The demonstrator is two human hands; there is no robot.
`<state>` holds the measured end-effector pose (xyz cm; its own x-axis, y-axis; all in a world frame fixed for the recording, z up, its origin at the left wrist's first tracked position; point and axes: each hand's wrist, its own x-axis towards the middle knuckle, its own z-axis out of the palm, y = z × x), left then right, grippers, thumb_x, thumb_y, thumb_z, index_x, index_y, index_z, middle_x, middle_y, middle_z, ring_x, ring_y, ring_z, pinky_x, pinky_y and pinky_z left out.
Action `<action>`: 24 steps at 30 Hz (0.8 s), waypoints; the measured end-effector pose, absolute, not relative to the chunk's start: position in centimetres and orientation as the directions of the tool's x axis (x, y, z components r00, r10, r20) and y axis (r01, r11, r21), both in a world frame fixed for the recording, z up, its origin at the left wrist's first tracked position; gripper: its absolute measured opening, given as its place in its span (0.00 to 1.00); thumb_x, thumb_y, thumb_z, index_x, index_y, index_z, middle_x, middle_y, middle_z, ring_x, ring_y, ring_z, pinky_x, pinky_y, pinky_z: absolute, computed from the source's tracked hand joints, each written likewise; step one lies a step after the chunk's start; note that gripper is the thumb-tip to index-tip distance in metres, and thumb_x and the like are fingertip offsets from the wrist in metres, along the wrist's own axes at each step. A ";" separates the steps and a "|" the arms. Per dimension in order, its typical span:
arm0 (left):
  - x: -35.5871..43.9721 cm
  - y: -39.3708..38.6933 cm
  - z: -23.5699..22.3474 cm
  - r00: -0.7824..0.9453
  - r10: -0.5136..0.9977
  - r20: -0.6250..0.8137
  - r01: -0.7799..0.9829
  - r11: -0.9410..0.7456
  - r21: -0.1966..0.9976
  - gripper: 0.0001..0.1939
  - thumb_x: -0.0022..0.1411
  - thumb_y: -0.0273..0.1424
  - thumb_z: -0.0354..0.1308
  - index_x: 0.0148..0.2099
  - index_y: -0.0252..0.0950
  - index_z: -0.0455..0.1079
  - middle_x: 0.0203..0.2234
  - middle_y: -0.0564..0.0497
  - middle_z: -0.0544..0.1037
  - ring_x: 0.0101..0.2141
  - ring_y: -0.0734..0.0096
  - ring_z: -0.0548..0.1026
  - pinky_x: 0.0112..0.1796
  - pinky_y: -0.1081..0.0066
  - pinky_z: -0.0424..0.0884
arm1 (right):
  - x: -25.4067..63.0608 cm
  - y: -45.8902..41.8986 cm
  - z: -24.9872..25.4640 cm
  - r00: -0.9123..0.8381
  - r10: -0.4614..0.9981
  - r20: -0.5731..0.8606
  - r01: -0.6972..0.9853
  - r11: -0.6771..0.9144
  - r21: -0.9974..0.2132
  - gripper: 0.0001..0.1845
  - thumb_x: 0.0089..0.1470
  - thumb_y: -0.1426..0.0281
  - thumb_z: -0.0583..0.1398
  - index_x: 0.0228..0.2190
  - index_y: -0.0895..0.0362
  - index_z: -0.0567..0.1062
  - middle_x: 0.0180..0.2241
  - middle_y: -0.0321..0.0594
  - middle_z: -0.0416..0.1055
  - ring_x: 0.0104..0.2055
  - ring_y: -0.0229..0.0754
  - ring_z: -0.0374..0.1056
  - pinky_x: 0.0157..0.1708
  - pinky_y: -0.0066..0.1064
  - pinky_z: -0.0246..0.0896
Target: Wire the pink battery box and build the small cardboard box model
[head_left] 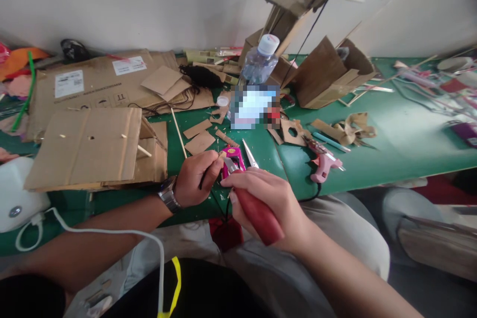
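Note:
In my right hand (266, 196) is a red-handled utility knife (261, 216), fingers closed around its handle. Its grey blade reaches toward the fingertips of my left hand (197, 179). That left hand is closed in a pinch on a small tan piece (222, 155), perhaps wood or cardboard; I cannot make out which. Behind the blade lies a magenta object (234, 153) with a yellow label, partly covered. Scissors (250, 154) lie on the green table just beyond my right hand, their handles hidden. Small shavings are scattered about the hands.
A cardboard box structure (89, 146) stands at left. A pink glue gun (325, 161) lies at right. Behind are a water bottle (261, 59), a blurred-out screen (253, 107), an open cardboard box (328, 74) and a tall cardboard frame (294, 2). A white cable (122, 231) crosses my left forearm.

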<state>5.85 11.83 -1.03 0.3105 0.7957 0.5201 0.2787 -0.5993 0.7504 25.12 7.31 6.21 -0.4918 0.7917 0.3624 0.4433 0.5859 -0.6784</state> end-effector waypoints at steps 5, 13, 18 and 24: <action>5.9 12.0 -0.9 0.304 0.798 0.520 0.278 -0.596 0.753 0.18 0.77 0.31 0.49 0.30 0.40 0.55 0.21 0.57 0.60 0.22 0.74 0.60 0.25 0.69 0.55 | 25.7 7.4 6.2 -0.613 0.728 0.308 0.529 0.667 -0.524 0.11 0.66 0.74 0.58 0.46 0.57 0.78 0.30 0.40 0.71 0.31 0.42 0.64 0.31 0.35 0.63; 5.8 12.0 -1.1 0.301 0.794 0.529 0.273 -0.603 0.750 0.17 0.77 0.30 0.50 0.31 0.39 0.56 0.21 0.57 0.61 0.22 0.74 0.61 0.26 0.69 0.55 | 24.9 6.9 5.1 -0.519 0.780 0.349 0.473 0.602 -0.643 0.09 0.66 0.74 0.60 0.47 0.55 0.75 0.36 0.39 0.76 0.35 0.41 0.69 0.37 0.33 0.65; 5.8 11.9 -1.3 0.259 0.869 0.421 0.186 -0.473 0.861 0.18 0.78 0.35 0.49 0.32 0.39 0.58 0.22 0.57 0.61 0.23 0.74 0.60 0.27 0.69 0.56 | 25.0 7.3 5.4 -0.606 0.729 0.319 0.582 0.679 -0.447 0.11 0.68 0.76 0.55 0.45 0.56 0.77 0.31 0.40 0.69 0.33 0.43 0.62 0.35 0.33 0.62; 6.1 11.8 -1.5 0.210 0.913 0.349 0.098 -0.375 0.922 0.21 0.79 0.39 0.50 0.30 0.38 0.58 0.22 0.56 0.62 0.24 0.75 0.60 0.27 0.70 0.57 | 24.5 7.5 4.9 -0.557 0.733 0.391 0.552 0.678 -0.486 0.06 0.69 0.71 0.60 0.46 0.57 0.77 0.33 0.40 0.73 0.34 0.42 0.66 0.37 0.33 0.64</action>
